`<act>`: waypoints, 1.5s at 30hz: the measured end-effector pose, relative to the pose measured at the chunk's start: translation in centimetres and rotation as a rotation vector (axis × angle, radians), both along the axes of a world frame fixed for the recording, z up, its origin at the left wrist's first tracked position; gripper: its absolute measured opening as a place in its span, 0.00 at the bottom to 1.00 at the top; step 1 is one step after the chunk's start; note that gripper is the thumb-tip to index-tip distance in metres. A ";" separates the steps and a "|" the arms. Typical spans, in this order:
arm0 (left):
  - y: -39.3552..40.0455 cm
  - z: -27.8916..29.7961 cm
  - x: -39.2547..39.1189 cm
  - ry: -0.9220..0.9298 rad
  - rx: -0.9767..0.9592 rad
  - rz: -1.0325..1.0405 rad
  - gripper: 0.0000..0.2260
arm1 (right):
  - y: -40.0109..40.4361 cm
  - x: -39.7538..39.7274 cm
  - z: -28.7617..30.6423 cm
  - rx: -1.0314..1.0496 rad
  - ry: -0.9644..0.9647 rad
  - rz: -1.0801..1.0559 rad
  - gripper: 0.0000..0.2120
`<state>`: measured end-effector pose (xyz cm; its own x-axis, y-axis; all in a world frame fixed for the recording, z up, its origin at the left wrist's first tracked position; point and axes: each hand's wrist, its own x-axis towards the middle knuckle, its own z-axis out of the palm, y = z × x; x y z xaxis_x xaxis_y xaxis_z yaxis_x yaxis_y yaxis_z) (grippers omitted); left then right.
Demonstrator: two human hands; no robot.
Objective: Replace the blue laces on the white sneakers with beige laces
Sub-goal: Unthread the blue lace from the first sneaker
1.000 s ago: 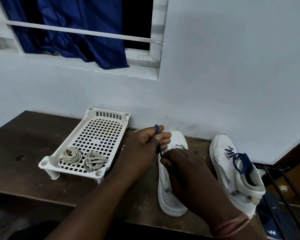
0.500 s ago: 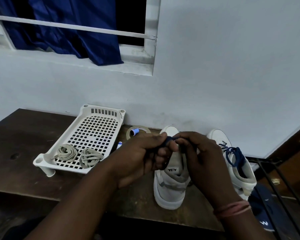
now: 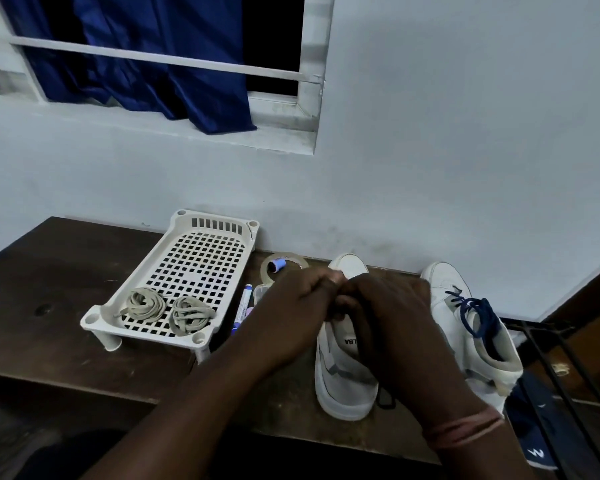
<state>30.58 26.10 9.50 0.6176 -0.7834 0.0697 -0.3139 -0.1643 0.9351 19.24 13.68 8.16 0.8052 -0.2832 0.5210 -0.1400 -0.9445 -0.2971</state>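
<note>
above the near sneaker (image 3: 343, 375) – both hands' fingers (image 3: 329, 284) curled together – lace hidden.

The dark wooden table (image 3: 66, 271) bears a white perforated tray (image 3: 201, 252), tape roll (image 3: 269, 268), marker (image 3: 245, 301) and two white sneakers (image 3: 343, 375).

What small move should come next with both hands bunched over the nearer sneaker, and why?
Probably set the pulled blue lace aside: both hands, left hand and right hand, meet over the near sneaker, whose tongue looks bare, while the beige laces wait in the tray.
</note>
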 end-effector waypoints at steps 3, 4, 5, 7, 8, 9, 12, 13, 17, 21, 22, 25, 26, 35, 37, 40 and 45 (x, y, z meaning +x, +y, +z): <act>0.0 -0.1 0.1 -0.038 0.096 -0.090 0.19 | -1.4 -0.6 0.3 0.000 -0.129 -0.052 0.03; 0.1 0.2 0.1 0.026 0.100 -0.115 0.20 | -1.7 -0.8 0.2 0.035 -0.157 -0.053 0.02; 0.1 0.4 0.2 0.147 0.077 -0.146 0.20 | -1.8 -0.8 0.2 0.095 -0.181 -0.050 0.04; 0.4 0.9 0.2 0.484 -0.050 -0.228 0.20 | -1.7 -0.7 0.2 0.242 -0.233 -0.016 0.08; 0.5 1.2 0.0 0.642 -0.134 -0.272 0.18 | -1.5 -0.5 0.0 0.299 -0.249 0.006 0.09; 0.6 1.4 0.0 0.779 -0.219 -0.308 0.17 | -1.3 -0.2 -0.2 0.328 -0.244 0.024 0.10; 0.6 2.0 0.4 1.071 -0.483 -0.271 0.18 | 0.0 0.4 -1.0 0.283 -0.128 0.062 0.07; 0.4 1.9 0.8 1.101 -0.559 -0.231 0.19 | 0.4 0.5 -1.2 0.257 -0.083 0.070 0.06; -0.5 1.4 1.5 0.786 -0.510 0.056 0.18 | 0.9 0.5 -1.5 0.165 -0.021 0.088 0.08; -0.4 -0.1 0.6 0.151 -0.115 0.081 0.14 | 0.3 0.3 -0.2 -0.013 -0.073 -0.005 0.08; -0.3 -0.4 0.3 0.034 -0.035 0.009 0.15 | 0.0 0.1 0.0 -0.027 -0.111 -0.001 0.07; -0.1 -0.5 0.3 0.139 0.045 -0.118 0.18 | -1.1 -0.4 0.7 0.056 -0.235 0.020 0.05; -0.1 -0.2 0.2 0.256 0.040 -0.167 0.19 | -1.4 -0.5 0.8 0.117 -0.275 0.017 0.05; 0.1 1.0 0.7 1.100 -0.547 -0.253 0.20 | -0.1 0.5 -0.8 0.416 -0.156 0.053 0.09; 0.0 0.9 1.0 1.060 -0.611 -0.194 0.21 | 0.3 0.7 -1.5 0.338 -0.024 0.039 0.07; -0.6 0.6 1.1 0.887 -0.600 -0.022 0.19 | 0.5 0.7 -1.9 0.234 0.092 0.052 0.07; -0.5 0.3 0.4 0.241 -0.153 0.119 0.14 | 0.3 0.0 0.2 0.040 0.083 0.014 0.09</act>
<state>30.94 25.56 9.78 0.7176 -0.6961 0.0215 -0.0667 -0.0380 0.9970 19.28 13.98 8.36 0.8489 -0.2913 0.4410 -0.1528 -0.9341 -0.3228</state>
